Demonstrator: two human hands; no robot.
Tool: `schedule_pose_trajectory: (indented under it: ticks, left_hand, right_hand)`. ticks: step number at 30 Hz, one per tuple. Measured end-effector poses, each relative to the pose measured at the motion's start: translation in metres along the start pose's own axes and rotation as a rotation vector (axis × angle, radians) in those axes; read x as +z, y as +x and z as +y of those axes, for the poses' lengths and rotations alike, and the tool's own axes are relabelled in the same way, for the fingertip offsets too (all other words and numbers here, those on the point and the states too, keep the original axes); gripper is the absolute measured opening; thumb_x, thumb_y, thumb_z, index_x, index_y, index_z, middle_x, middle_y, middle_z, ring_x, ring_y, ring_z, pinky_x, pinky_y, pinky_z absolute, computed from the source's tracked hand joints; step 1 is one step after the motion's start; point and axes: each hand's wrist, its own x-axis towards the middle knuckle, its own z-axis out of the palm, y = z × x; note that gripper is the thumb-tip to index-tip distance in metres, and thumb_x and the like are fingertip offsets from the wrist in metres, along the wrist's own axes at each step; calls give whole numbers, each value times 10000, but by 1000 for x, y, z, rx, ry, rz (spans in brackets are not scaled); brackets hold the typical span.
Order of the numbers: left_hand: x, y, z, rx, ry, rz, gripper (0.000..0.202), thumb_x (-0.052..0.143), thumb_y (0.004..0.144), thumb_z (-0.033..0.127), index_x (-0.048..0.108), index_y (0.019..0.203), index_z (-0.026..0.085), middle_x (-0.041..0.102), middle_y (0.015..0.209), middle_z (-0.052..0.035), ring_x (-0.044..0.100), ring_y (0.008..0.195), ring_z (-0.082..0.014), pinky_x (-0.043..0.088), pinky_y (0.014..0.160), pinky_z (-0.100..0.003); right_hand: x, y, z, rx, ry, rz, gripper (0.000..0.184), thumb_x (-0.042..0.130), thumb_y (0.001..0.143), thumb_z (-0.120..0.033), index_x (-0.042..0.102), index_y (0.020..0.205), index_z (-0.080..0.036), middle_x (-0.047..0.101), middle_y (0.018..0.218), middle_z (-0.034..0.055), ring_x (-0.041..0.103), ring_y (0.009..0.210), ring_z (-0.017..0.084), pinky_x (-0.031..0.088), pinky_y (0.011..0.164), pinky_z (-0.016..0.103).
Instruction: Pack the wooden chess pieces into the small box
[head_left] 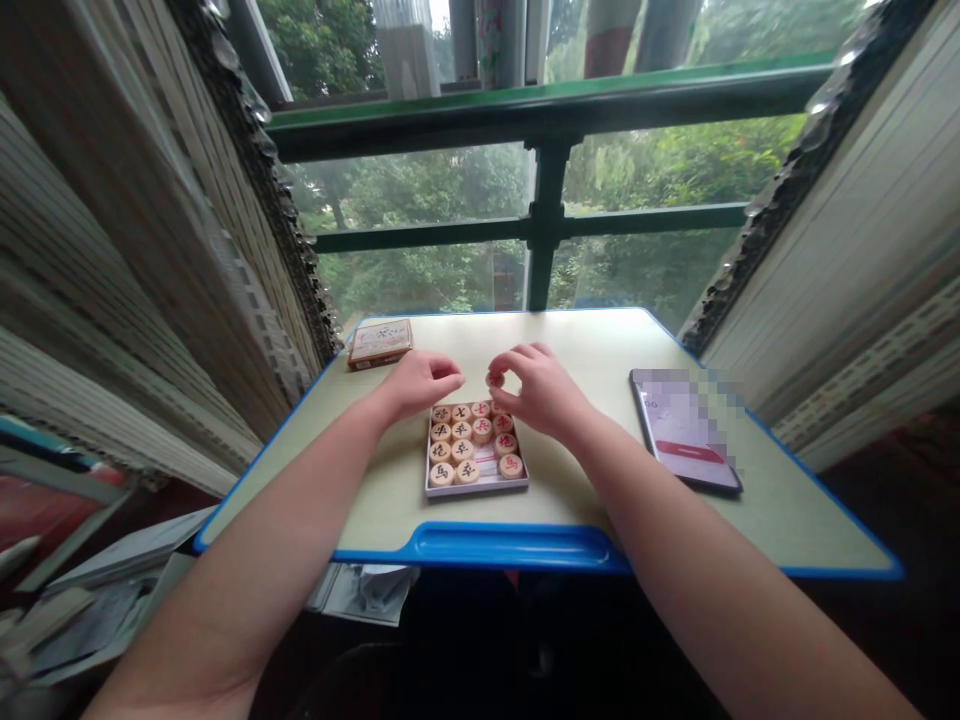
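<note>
Going L to R, everything placed off the shallow white card tray (477, 491) on the desk (600, 340). Well L of the tray hangs a bamboo blind (176, 250), w/ loose papers (90, 620) lower down, below desk level. Up & L of the tray, near the desk's far edge, sits a small flat box (380, 343) w/ a printed lid. Our L hand (418, 385) is just above the tray's top-L corner, fingers loosely curled, not clenched, nothing visible in them, tips pointing R toward the other hand.

Inside the tray, round wooden xiangqi pcs (461, 445) sit in close rows, w/ black & red characters, some white paper showing at lower R. Straight past the tray, beyond the desk, is a green-framed window (547, 200) w/ trees outside. Just above the tray's top edge, our R hand (541, 390) grips one more xiangqi pc (494, 380) btw thumb & fingertips, its red character showing, held up off the tray. Directly below the tray, a blue pen groove (510, 545) runs along the desk's near edge. Well R of the tray lies a phone (684, 428), tilted on the desk, its screen blurred. Farther R hangs a second bamboo blind (847, 250).
</note>
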Motion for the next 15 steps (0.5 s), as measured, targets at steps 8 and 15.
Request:
schedule_pose_trajectory:
  ticks: [8,15]
  left_hand:
    - [1,-6,11,-65,-223,-155,359,616,692,431,718,774,97,658,660,-49,525,589,-124,372,540,-232]
    - [-4,-7,12,-115,-317,-198,355,671,671,423,728,795,95,663,665,-50,510,575,-104,360,536,-225]
  right_hand:
    - [-1,-1,-14,21,46,-124,81,640,744,-229,646,810,-182,638,829,51,539,804,173,421,745,278]
    - [0,0,-16,55,159,-81,287,628,752,-213,585,1033,-178,671,879,47,571,833,175,439,751,298]
